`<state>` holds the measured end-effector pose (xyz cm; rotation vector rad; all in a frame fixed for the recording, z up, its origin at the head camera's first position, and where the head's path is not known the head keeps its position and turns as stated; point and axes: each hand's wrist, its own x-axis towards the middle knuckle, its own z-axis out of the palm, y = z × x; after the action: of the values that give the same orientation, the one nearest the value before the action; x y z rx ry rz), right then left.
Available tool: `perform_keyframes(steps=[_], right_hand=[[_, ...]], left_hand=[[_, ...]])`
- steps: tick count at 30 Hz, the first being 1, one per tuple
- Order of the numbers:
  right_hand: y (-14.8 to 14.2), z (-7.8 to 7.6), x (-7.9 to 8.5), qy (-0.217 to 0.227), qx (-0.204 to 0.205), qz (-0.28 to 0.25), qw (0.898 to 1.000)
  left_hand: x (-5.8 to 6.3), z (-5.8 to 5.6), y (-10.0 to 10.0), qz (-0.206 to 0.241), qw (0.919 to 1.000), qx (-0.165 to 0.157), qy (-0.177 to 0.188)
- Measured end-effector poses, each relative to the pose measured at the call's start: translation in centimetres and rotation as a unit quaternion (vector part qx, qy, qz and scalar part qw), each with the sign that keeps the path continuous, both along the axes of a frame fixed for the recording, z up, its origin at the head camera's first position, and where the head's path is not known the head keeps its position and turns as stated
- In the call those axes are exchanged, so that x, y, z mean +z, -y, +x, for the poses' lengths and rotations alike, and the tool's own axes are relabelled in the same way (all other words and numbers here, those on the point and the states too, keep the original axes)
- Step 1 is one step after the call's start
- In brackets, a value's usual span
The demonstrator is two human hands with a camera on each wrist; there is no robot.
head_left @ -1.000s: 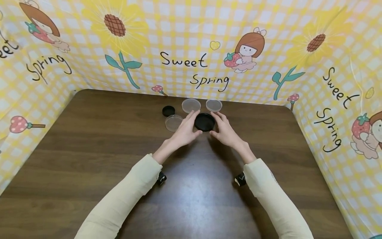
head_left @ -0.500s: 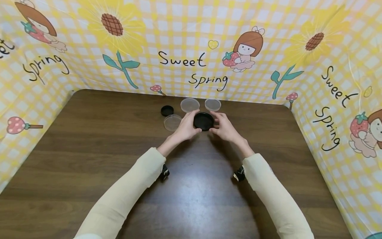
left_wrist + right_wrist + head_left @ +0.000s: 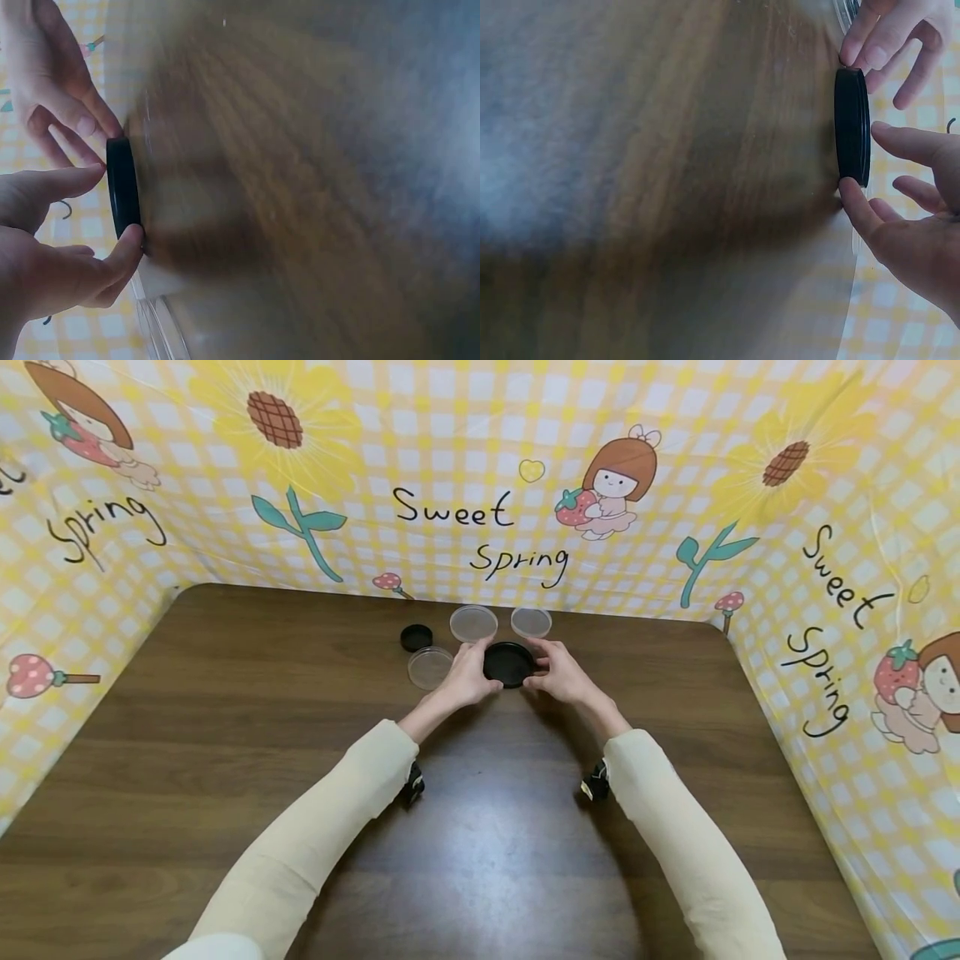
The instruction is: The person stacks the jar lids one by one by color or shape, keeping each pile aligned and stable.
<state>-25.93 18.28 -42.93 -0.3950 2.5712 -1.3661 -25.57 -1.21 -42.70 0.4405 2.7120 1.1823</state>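
A shallow black round lid [image 3: 509, 665] lies between my two hands near the far side of the table. My left hand [image 3: 467, 674] holds its left edge, with a fingertip on the rim in the left wrist view. On the opposite edge, my right hand [image 3: 564, 672] grips with fingers and thumb spread around it. Seen from the right wrist, the black lid [image 3: 852, 127] appears edge-on between both sets of fingers. Whether it rests on the wood or is slightly raised, I cannot tell. A clear round lid [image 3: 429, 669] sits just beside the left hand.
Behind the hands lie a larger clear lid [image 3: 473, 623] and a smaller clear lid [image 3: 531, 622]. A small black lid [image 3: 416, 637] is at the far left of the group. The brown wooden table [image 3: 480, 827] meets a checked yellow cloth [image 3: 435, 460] at its back and sides.
Both hands have drawn in a little, and their fingers and thumbs now sit more closely around the black lid's edges. The other lids keep their places; the head view has shifted slightly.
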Motion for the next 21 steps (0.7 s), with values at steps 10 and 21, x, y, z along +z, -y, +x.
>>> perform_keyframes(steps=[10,21], right_hand=[[0.2,-0.7,-0.3,0.011,0.003,0.019,1.000],[0.8,-1.1,-0.1,0.007,0.030,0.044,0.999]], left_hand=[[-0.3,-0.7,-0.2,-0.019,0.9998,-0.002,0.008],[-0.6,-1.4,-0.4,-0.044,0.9986,0.019,0.020]])
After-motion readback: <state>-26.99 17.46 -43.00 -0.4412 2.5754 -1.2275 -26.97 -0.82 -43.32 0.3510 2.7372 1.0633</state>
